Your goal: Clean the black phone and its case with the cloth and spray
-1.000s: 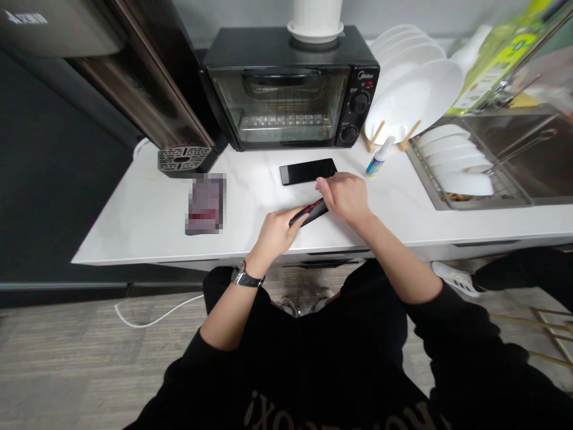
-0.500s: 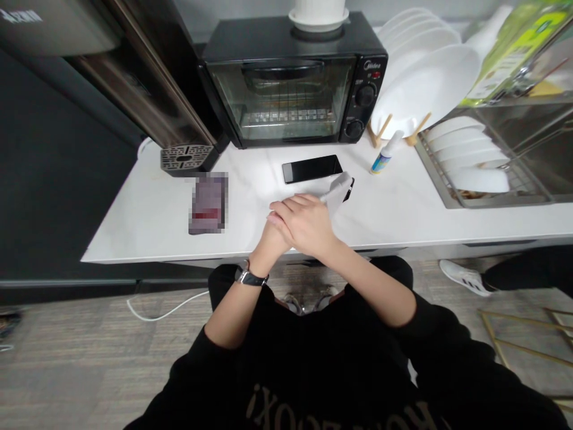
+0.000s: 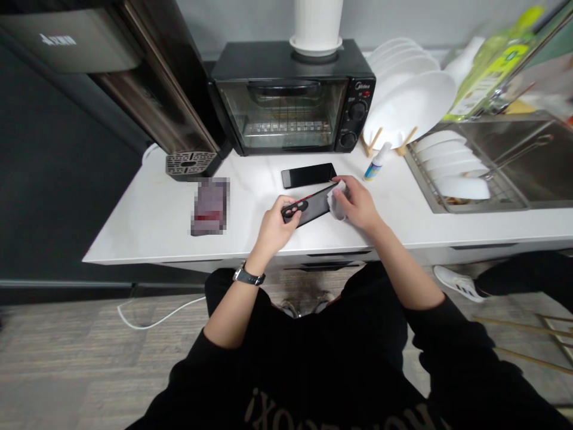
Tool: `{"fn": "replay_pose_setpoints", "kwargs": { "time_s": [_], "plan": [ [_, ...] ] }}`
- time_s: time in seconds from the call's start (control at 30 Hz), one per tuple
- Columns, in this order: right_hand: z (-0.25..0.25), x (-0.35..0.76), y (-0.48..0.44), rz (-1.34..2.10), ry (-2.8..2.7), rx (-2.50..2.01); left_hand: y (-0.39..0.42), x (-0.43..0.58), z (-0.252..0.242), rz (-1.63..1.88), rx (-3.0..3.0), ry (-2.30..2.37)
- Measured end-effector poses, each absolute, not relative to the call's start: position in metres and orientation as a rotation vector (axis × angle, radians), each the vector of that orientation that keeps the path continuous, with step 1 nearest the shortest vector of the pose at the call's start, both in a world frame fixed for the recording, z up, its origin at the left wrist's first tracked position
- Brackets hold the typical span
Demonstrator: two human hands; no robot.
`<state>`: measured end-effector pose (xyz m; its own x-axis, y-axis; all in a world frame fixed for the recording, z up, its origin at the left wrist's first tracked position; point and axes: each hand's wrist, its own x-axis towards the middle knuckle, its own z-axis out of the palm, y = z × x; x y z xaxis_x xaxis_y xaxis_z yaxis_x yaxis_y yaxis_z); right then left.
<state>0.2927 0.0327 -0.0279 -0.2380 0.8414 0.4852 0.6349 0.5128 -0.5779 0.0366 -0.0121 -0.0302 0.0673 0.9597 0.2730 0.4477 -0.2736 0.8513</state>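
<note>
My left hand (image 3: 275,227) grips the camera end of a dark phone (image 3: 319,205), its fingers closed around the edge beside the oval camera module. The phone is tilted above the counter with its back upward. At the phone's other end, my right hand (image 3: 358,200) pinches a crumpled light grey wipe (image 3: 336,203) against its back. Just behind the held phone, a second black phone (image 3: 308,175) lies flat. Further right and back, a small spray bottle (image 3: 377,162) with a blue and yellow label stands on the counter.
On the white counter (image 3: 143,230) a blurred-out purplish item (image 3: 210,206) lies left. A black toaster oven (image 3: 286,113) stands behind, a drinks dispenser (image 3: 179,119) to its left. White plates (image 3: 407,89) and a sink (image 3: 537,155) are right. Another person's shoe (image 3: 456,282) shows lower right.
My hands were overlapped around the wipe and a largely hidden phone. They have since moved apart to either end of the phone, exposing its back. The view has shifted slightly.
</note>
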Motion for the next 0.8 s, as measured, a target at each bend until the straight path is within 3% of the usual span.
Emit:
{"fn": "replay_pose_setpoints", "kwargs": {
  "time_s": [0.17,0.33,0.5,0.63,0.8],
  "plan": [
    [-0.038,0.307,0.019,0.451,-1.952,-1.347,0.001,0.028,-0.022,1.504,1.419,1.249],
    [-0.036,0.309,0.020,0.573,-1.695,-1.310,-0.001,0.021,0.013,1.806,1.505,1.297],
    [-0.041,0.315,0.029,0.563,-1.545,-1.263,-0.008,0.035,0.034,1.844,1.671,1.374],
    [-0.045,0.319,0.031,0.607,-1.502,-1.279,-0.008,0.049,0.021,1.807,1.720,1.365],
    [-0.046,0.316,0.032,0.595,-1.389,-1.265,-0.017,0.050,-0.007,1.470,1.919,1.327]
  ]
}}
